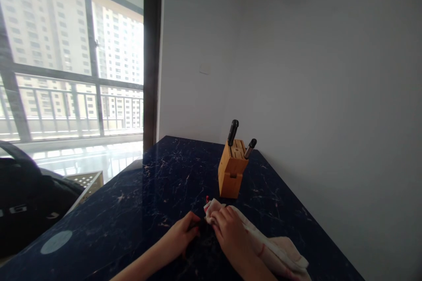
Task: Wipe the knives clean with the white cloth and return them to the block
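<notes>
My left hand is closed around a dark handle-like object low on the dark marble counter; what it is exactly I cannot make out. My right hand is closed on a white cloth with a bit of red trim, pressing the cloth's bunched end against that dark object. The cloth trails back under my right forearm to the right. A wooden knife block stands just beyond the hands, holding two black-handled knives.
A plain white wall runs along the right and the back of the counter. A dark window post and a large window with high-rise buildings are at the left. A black bag and a metal grater-like box sit at the lower left.
</notes>
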Demonstrator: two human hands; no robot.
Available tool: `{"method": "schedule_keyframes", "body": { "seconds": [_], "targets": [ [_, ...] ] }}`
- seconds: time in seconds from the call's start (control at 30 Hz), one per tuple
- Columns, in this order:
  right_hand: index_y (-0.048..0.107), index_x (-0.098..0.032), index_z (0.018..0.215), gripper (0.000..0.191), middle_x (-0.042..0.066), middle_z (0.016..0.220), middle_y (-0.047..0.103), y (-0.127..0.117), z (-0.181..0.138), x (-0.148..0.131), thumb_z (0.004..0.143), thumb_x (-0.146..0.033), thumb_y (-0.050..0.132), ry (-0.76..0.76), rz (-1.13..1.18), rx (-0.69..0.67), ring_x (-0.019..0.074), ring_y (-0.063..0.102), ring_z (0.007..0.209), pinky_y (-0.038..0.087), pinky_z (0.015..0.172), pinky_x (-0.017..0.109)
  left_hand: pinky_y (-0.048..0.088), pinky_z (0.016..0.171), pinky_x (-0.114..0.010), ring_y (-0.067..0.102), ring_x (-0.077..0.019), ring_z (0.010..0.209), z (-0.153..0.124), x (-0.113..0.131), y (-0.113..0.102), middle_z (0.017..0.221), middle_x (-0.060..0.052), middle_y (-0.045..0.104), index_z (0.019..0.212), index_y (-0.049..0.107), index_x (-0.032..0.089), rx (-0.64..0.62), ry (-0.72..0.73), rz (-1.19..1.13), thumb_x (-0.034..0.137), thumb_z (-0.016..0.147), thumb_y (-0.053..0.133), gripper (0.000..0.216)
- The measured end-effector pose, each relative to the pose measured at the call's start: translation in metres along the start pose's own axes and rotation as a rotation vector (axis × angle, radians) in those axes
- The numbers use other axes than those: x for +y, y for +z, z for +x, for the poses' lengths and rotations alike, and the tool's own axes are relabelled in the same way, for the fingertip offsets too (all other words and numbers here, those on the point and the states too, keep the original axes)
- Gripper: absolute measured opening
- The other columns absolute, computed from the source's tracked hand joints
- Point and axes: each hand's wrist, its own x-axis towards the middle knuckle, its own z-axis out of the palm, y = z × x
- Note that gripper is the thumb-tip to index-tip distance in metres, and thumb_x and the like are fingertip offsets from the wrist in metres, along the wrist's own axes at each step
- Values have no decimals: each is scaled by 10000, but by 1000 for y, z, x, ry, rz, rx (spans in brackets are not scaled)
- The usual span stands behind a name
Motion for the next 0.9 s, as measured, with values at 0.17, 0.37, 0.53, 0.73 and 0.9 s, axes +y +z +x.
{"method": "schedule_keyframes", "body": {
  "seconds": [0.17, 0.37, 0.53, 0.73, 0.9],
  "targets": [
    [537, -240, 861, 198, -5, 874, 568, 0, -1, -1, 752, -87, 473, -35, -26, 14, 166, 488, 851, 317, 821, 312, 399, 651, -208, 533, -110, 698, -4, 7, -1, 759, 13, 607, 874, 486, 173, 26, 80, 56, 246, 769, 425, 141],
    [529, -246, 866, 237, -8, 909, 562, -6, -4, 8, 737, -62, 454, 21, -1, 32, 171, 493, 875, 328, 823, 311, 374, 621, -209, 524, -116, 679, -11, 17, -4, 731, 18, 595, 882, 480, 181, 6, 106, 181, 268, 768, 446, 148],
    [521, -241, 845, 215, -17, 909, 554, -10, -6, 1, 742, -64, 455, -12, 93, 1, 159, 492, 895, 289, 896, 333, 386, 632, -210, 546, -124, 710, -9, 15, -5, 769, 10, 616, 877, 496, 182, -21, 105, 141, 266, 767, 453, 145],
    [519, -239, 862, 235, -15, 919, 555, -9, -5, 2, 737, -54, 446, -11, 134, -6, 156, 496, 904, 278, 914, 338, 399, 594, -207, 553, -120, 670, -6, 9, -5, 776, 2, 628, 879, 501, 180, -39, 84, 85, 293, 769, 467, 161],
    [515, -238, 861, 232, -17, 914, 557, -12, -5, 1, 733, -55, 451, -8, 122, -1, 148, 501, 899, 281, 917, 326, 391, 502, -197, 539, -114, 589, -4, 5, -4, 710, 13, 607, 889, 495, 180, -39, 55, 72, 340, 771, 468, 201]
  ]
}}
